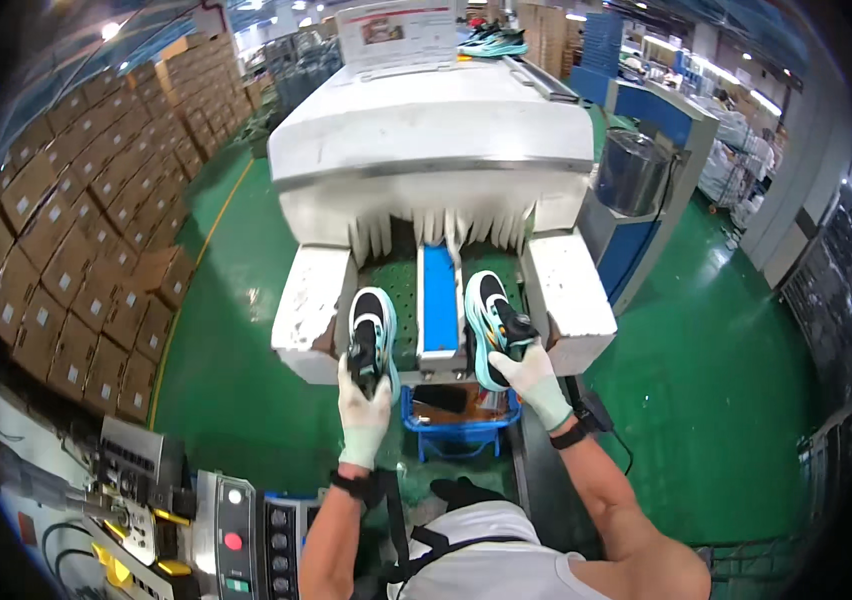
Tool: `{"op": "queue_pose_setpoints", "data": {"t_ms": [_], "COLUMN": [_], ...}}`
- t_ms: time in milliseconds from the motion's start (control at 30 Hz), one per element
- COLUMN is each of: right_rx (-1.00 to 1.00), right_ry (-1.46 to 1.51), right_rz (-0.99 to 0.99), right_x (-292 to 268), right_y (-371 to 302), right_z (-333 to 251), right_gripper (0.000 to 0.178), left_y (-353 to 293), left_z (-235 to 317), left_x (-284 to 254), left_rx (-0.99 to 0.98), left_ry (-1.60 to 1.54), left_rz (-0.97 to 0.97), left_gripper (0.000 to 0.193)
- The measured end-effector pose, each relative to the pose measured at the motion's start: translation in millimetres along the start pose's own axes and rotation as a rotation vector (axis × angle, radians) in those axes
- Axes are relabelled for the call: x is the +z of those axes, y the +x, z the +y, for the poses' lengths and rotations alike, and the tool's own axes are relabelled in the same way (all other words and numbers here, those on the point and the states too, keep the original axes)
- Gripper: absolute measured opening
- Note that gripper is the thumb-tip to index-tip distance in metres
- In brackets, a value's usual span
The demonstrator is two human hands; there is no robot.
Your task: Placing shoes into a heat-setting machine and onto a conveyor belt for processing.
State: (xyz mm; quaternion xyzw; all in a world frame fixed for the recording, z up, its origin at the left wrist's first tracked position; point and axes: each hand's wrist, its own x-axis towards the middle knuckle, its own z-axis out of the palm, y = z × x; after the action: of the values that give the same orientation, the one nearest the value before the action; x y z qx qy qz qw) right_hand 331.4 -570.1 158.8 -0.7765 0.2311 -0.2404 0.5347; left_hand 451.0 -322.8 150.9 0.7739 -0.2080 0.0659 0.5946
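My left hand (364, 405), in a white glove, is closed on the heel end of a black, white and mint sneaker (374, 318). My gloved right hand (534, 376) grips the heel end of a matching sneaker (488, 302). Both shoes point away from me at the mouth of a white machine (436, 130), one on each side of a blue strip (439, 300). Perforated green belts (404, 300) run beneath the strips of a pale hanging curtain (431, 225). My palms hide the heels; whether the soles touch the belts, I cannot tell.
Below the machine mouth stands a blue basket (458, 432) with dark items. A control panel (234, 540) with buttons is at lower left. Stacked cartons (76, 260) line the left side. A metal drum (633, 172) stands at right; more sneakers (494, 42) sit on top of the machine.
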Motion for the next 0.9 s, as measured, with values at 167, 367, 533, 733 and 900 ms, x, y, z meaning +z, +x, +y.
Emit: {"op": "queue_pose_setpoints", "data": {"t_ms": [167, 367, 533, 733, 900], "right_rx": [0.002, 0.035, -0.565, -0.017, -0.313], "right_ry": [-0.481, -0.417, -0.25, 0.258, -0.167], "right_rz": [0.335, 0.334, 0.203, -1.19, -1.873], "right_x": [41.9, 50.6, 114.5, 255.9, 328.7], "right_y": [77.3, 161.7, 97.1, -57.5, -165.7], "right_z": [50.0, 54.6, -14.4, 35.6, 75.6], "right_gripper": [0.085, 0.077, 0.063, 0.039, 0.038], "left_y": [101.7, 156.1, 52.1, -232.5, -529.7], "left_z": [-81.6, -77.4, -74.4, -108.6, -51.2], "left_x": [68.0, 107.1, 16.0, -144.5, -197.3], "left_rx": [0.18, 0.015, 0.119, -0.835, -1.663], "left_ry": [0.413, 0.321, 0.216, 0.33, 0.371], "left_rz": [-0.057, -0.188, -0.149, -0.25, 0.696], "left_gripper": [0.066, 0.072, 0.066, 0.072, 0.088]}}
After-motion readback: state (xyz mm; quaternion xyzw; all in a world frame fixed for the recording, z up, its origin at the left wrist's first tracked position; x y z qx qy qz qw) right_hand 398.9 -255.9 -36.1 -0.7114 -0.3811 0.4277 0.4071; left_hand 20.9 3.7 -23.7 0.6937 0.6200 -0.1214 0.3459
